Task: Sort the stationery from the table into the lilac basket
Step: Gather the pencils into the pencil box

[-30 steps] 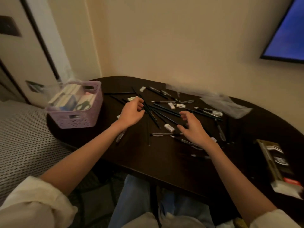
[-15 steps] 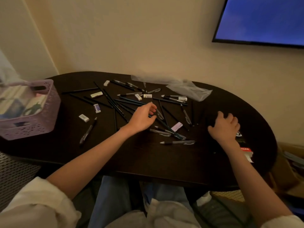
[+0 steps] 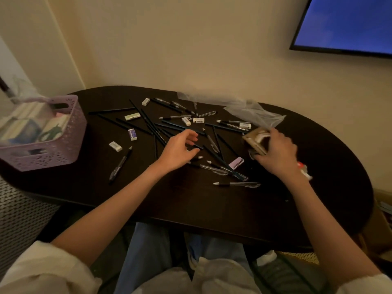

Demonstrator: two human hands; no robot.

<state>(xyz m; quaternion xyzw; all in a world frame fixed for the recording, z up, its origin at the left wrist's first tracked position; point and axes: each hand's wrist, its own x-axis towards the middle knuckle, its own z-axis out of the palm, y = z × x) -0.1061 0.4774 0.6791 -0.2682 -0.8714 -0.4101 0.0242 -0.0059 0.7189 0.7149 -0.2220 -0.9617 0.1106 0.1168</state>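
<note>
A: Hands first, head view, only 1 view. Left hand [image 3: 179, 150] sits over the pile of black pencils [image 3: 148, 124] mid-table, fingers curled, thumb and forefinger closing toward each other. Looks like it's pinching a pencil, but I cannot tell for sure.

B: Right hand [image 3: 275, 151]?

A: Curled round a small tan cardboard box [image 3: 252, 140], lifted and tilted off the dark table [image 3: 212, 209], near the crumpled clear plastic bag [image 3: 254, 112]. Grip is from the side, probably so the box comes up in 1 piece.

B: Why the split?

A: My guess: each hand grabs its own item, so 1 trip to the basket carries 2 things.

B: Basket?

A: Lilac basket [image 3: 70, 143] at the table's far left edge, well apart from both hands. Already part full: boxes or packs, something dark green that could be scissors, clear wrap poking out the top. Blurry, can't name more.

B: What's left out?

A: Lots. Pencils crossed in a heap, clear pens [image 3: 235, 183] near the front edge, a dark pen [image 3: 119, 163] alone on the left, several white erasers [image 3: 115, 146], 1 lilac eraser [image 3: 235, 162]. Sorting is far from done.
</note>
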